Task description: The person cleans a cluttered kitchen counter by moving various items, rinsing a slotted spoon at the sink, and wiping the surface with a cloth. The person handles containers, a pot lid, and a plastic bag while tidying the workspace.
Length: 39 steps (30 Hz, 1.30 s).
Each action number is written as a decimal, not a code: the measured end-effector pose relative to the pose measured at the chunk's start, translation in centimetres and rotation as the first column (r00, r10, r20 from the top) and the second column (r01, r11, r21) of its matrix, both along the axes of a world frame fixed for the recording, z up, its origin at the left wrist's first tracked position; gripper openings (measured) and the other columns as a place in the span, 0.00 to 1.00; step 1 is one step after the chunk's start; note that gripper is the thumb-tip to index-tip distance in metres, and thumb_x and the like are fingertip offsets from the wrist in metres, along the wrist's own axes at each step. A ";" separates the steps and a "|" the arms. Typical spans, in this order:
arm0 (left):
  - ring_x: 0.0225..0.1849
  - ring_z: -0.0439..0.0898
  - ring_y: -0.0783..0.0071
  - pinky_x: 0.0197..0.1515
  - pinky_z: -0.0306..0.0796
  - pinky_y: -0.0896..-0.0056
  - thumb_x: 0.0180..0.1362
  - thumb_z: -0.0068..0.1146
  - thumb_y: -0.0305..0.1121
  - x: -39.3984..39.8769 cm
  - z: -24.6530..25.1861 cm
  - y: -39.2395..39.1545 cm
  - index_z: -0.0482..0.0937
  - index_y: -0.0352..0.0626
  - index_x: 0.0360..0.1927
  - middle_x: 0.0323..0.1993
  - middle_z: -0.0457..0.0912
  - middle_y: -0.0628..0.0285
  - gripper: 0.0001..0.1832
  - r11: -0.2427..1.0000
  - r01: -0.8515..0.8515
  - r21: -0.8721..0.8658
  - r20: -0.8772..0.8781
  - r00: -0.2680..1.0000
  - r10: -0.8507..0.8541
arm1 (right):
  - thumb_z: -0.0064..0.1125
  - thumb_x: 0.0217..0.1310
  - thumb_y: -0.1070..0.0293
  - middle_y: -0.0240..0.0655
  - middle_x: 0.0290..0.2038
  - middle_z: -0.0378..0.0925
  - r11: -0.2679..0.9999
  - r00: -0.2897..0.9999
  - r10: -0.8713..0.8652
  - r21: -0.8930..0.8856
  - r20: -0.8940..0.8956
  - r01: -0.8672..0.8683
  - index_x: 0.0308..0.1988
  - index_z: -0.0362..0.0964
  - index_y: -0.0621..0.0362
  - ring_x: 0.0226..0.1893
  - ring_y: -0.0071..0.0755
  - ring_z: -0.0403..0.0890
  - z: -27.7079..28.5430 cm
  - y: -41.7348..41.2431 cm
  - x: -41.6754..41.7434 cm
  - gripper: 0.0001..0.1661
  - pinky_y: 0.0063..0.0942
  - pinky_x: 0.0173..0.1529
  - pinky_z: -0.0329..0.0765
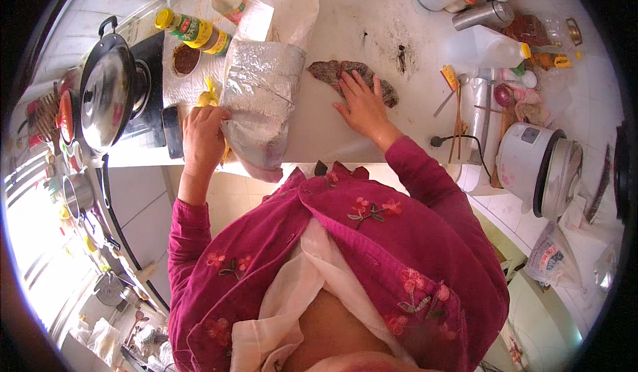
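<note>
My right hand [363,103] lies flat, fingers spread, on a dark grey-brown rag [326,73] on the white countertop [344,137]. Dark stains [401,59] mark the surface just beyond the rag. To the left, a silver foil sheet [261,80] is folded back, and its near end hangs over the counter's front edge. The curled fingers of my left hand [204,127] grip this sheet's left edge; the fingertips are partly hidden. Right beyond that hand sits a small knotted yellow bag [207,97].
Two sauce bottles, one yellow-capped [197,33] and one black-capped [224,0], stand at the back left. A lidded wok [107,93] sits on the hob at far left. Along the right are a plastic jug [483,48], chopsticks [457,117], a power plug [438,141] and a rice cooker [523,157].
</note>
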State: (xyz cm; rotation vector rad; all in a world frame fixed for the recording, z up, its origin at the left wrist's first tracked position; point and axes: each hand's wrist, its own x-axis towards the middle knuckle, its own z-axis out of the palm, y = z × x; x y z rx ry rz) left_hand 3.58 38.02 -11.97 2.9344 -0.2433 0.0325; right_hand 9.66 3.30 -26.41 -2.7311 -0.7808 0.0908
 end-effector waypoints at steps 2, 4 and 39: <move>0.44 0.76 0.55 0.50 0.68 0.56 0.48 0.54 0.20 0.1 0.0 -0.2 0.79 0.48 0.35 0.36 0.80 0.62 0.12 1.000 0.004 -0.019 -0.004 1.000 -0.004 | 0.51 0.66 0.49 0.42 0.67 0.62 1.000 0.999 -0.016 0.004 0.042 0.015 0.61 0.67 0.64 0.69 0.47 0.58 0.0 0.8 2.4 0.34 0.64 0.70 0.47; 0.44 0.76 0.55 0.50 0.68 0.56 0.48 0.54 0.20 0.2 0.0 -0.3 0.79 0.48 0.35 0.36 0.80 0.62 0.12 1.000 0.011 -0.019 -0.009 1.000 -0.011 | 0.52 0.65 0.49 0.42 0.67 0.62 0.999 0.996 -0.048 0.018 0.072 0.046 0.61 0.66 0.64 0.69 0.48 0.58 -0.2 2.0 4.8 0.34 0.64 0.70 0.46; 0.44 0.74 0.53 0.46 0.66 0.56 0.46 0.47 0.16 0.3 1.4 -0.1 0.79 0.43 0.34 0.34 0.79 0.59 0.14 0.998 -0.019 -0.063 -0.048 0.999 0.016 | 0.52 0.66 0.51 0.50 0.72 0.49 0.955 0.950 -0.296 -0.018 -0.100 0.296 0.68 0.52 0.68 0.72 0.52 0.50 -1.0 2.5 -0.3 0.42 0.63 0.71 0.44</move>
